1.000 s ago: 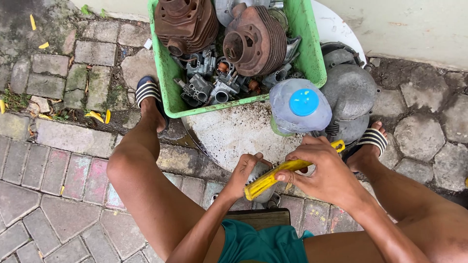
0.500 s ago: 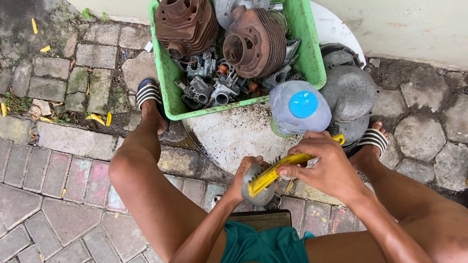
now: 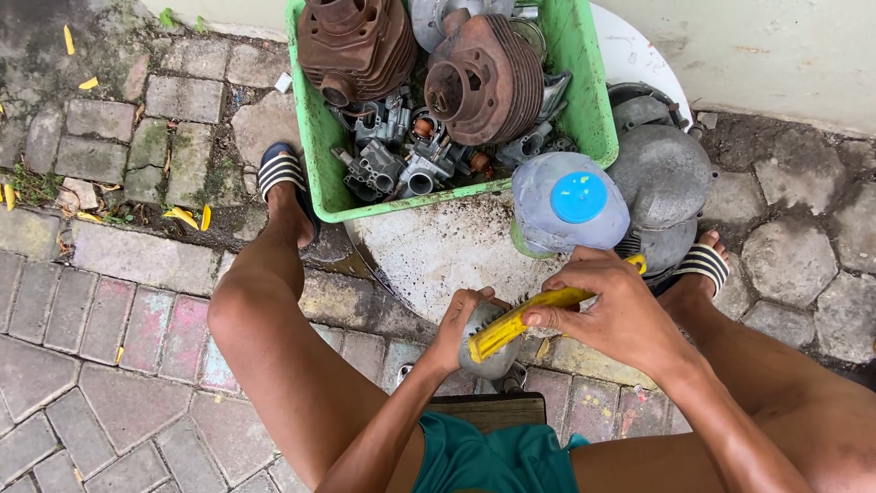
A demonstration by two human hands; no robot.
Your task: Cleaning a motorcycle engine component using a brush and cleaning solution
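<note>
My left hand (image 3: pixel 459 321) grips a small rounded grey metal engine part (image 3: pixel 490 355) low in the middle of the view, between my knees. My right hand (image 3: pixel 613 315) is closed around a yellow-handled brush (image 3: pixel 520 323), whose bristled end lies across the top of that part. Both hands hover over the near edge of a dirty white round board (image 3: pixel 429 251) on the paving.
A green plastic tub (image 3: pixel 584 91) holds rusty finned engine cylinders (image 3: pixel 479 78) and carburettors (image 3: pixel 401 160). A plastic bottle with a blue cap (image 3: pixel 578 198) and grey metal engine covers (image 3: pixel 662 178) stand to the right. My sandalled feet (image 3: pixel 278 173) flank the board.
The brush has slid a short way along the grey part between frames, and my left hand has turned the part slightly. The view has shifted a little.
</note>
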